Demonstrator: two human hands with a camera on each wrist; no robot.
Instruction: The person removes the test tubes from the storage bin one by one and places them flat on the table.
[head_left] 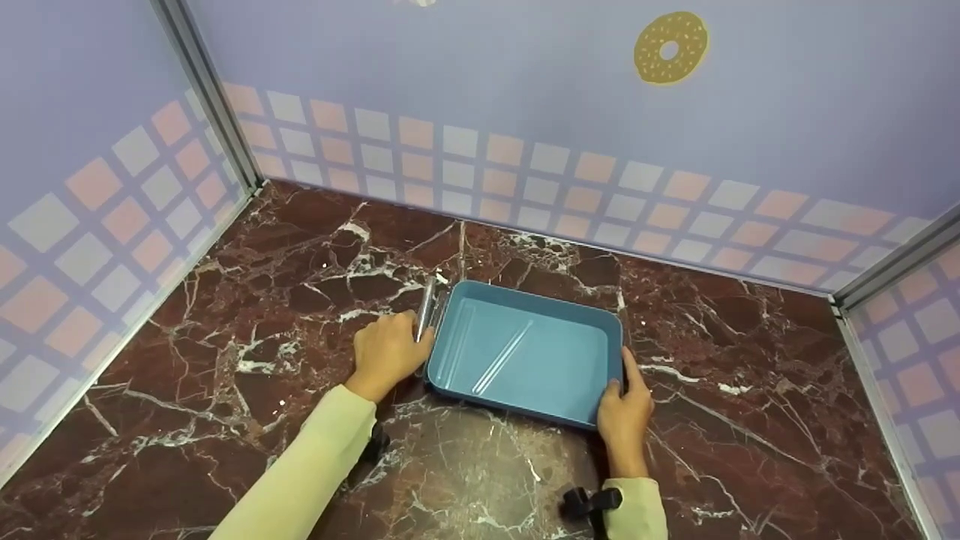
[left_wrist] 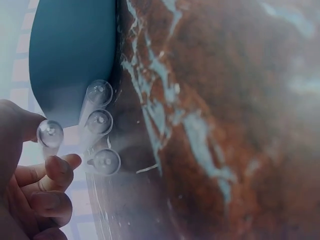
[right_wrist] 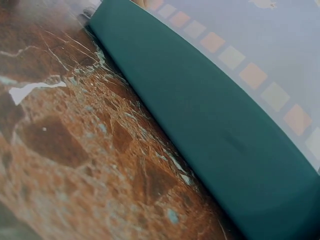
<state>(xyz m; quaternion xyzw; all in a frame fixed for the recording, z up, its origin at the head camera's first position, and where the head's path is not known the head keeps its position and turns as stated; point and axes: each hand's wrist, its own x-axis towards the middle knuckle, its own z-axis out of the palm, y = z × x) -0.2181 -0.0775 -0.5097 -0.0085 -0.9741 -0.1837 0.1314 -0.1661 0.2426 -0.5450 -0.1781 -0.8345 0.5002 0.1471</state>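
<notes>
Blue tray [head_left: 562, 364], shallow, smooth and round-cornered, on the tabletop [head_left: 757, 427] before you; a clear glossy tube [head_left: 501, 360] lies slantwise on its floor. Just beyond its left wall, your left hand [head_left: 388, 351], back uppermost, pinches a second tube [head_left: 426, 304] between thumb and curled fingers; three round-ended tubes [left_wrist: 100, 122] lie between that hand and the wall. Your right hand [head_left: 626, 412] grips the tray's right side toward the near corner, thumb at the rim, fingers outside. Your pale-sleeved forearms enter from the near side, the left more slanted. The stone-patterned tabletop is dark red, white-veined and shiny.
</notes>
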